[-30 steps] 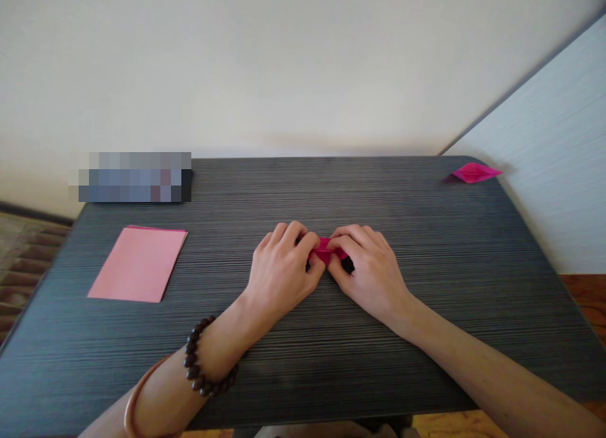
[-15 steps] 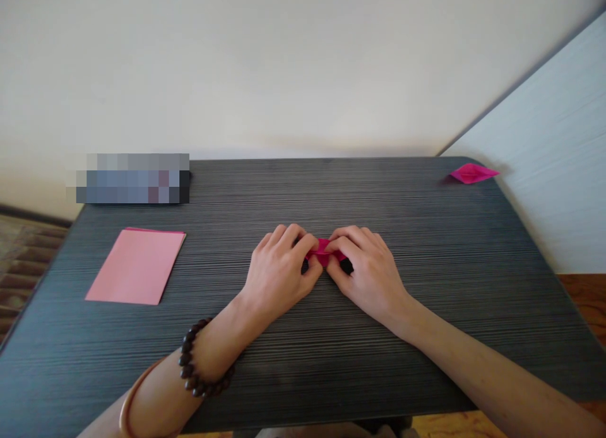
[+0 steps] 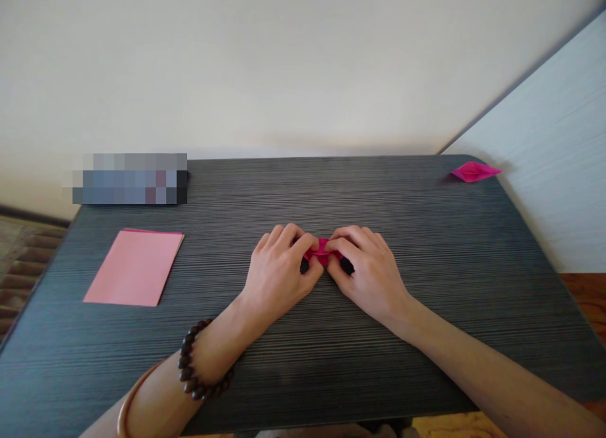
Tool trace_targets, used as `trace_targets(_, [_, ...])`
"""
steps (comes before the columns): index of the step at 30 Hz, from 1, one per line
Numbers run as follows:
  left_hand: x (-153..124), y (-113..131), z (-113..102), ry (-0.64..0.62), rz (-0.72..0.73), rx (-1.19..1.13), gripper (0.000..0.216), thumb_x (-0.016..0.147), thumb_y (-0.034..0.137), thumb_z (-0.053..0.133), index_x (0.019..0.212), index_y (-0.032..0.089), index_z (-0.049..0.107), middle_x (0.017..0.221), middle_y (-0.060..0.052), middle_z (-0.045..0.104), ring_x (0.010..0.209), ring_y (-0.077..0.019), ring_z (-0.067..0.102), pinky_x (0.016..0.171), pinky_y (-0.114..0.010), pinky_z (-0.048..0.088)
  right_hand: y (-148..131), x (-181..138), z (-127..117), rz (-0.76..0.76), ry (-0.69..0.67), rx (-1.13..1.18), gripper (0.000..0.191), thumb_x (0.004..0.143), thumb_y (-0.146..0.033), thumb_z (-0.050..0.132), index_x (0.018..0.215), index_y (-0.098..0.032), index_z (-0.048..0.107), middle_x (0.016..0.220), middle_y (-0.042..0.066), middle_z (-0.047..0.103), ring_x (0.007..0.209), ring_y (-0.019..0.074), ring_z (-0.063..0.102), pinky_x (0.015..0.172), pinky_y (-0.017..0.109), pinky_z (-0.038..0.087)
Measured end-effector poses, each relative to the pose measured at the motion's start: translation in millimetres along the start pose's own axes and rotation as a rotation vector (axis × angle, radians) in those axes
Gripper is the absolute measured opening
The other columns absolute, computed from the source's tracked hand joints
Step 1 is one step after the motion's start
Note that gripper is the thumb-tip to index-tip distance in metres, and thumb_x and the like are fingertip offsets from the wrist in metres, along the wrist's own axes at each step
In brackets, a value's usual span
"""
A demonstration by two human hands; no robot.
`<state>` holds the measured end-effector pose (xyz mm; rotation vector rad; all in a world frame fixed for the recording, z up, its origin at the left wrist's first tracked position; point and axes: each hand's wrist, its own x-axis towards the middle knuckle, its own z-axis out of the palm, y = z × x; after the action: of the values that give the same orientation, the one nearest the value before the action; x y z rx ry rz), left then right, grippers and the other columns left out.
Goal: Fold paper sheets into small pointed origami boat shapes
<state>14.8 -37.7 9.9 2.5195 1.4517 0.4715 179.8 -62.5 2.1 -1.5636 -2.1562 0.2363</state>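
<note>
Midway along the dark table, your left hand and right hand meet over a small magenta paper, folded narrow, with a crease running lengthwise across its visible middle. Each of your hands pinches one end of it between thumb and curled fingers, the fingertips nearly meeting; your hands cover both ends, so you cannot tell its full outline. Under it, the table's matt surface carries fine, close grain lines running side to side, and its far right corner is rounded.

To your left lies a stack of square paper, flat and smooth, pale pink on top with a thin magenta edge showing along the far side. Beyond it, a long object is masked by coarse blue-grey blocks, so you cannot tell what it is or whether it holds anything. At the far right corner sits a folded magenta piece, pointed at both ends and wider in the middle, like a small boat.

Your left wrist wears a bracelet of round, dark, glossy beads; higher up the forearm is a smooth copper-coloured bangle. A plain pale wall stands behind the table.
</note>
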Motion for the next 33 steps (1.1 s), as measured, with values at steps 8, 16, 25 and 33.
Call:
trace_targets(8, [-0.5,-1.1,-0.6,-0.002,0.008,-0.044,0.011,0.084,0.019,0.051,0.088,0.02,0.061,0.091,-0.004,0.06,0.085,-0.0187,0.053,0.08,-0.034,0.044,0.1,-0.3,-1.5,0.013,0.019,0.032,0.009,0.083,-0.018,0.055,0.085,-0.018,0.064,0.097,0.004,0.063,0.085,0.0193,0.056,0.075,0.034,0.041])
trace_targets(16, [-0.7,-3.5,1.7,0.015,0.001,-0.07,0.009,0.084,0.019,0.051,0.084,0.019,0.06,0.089,-0.003,0.06,0.084,-0.0183,0.053,0.081,-0.034,0.044,1.2,-1.0,2.0,0.017,0.022,0.053,0.01,0.083,-0.018,0.055,0.088,-0.018,0.065,0.099,0.004,0.064,0.085,0.0191,0.056,0.076,0.035,0.041])
trace_targets(25, [0.8,-0.9,0.7,-0.011,-0.01,-0.007,0.01,0.083,0.021,0.052,0.087,0.019,0.061,0.089,-0.004,0.06,0.085,-0.0194,0.053,0.079,-0.033,0.044,-0.2,-0.3,1.2,0.031,0.017,0.027,0.009,0.083,-0.019,0.056,0.086,-0.018,0.064,0.097,0.003,0.063,0.083,0.0187,0.056,0.075,0.034,0.041])
trace_targets(33, [1.9,-1.0,0.2,-0.036,0.003,0.019,0.011,0.083,0.021,0.051,0.088,0.019,0.06,0.089,-0.003,0.06,0.085,-0.0201,0.052,0.078,-0.034,0.043,0.2,1.5,2.4,0.021,0.016,0.019,0.008,0.083,-0.02,0.056,0.086,-0.018,0.063,0.097,0.004,0.063,0.083,0.0187,0.056,0.075,0.034,0.041])
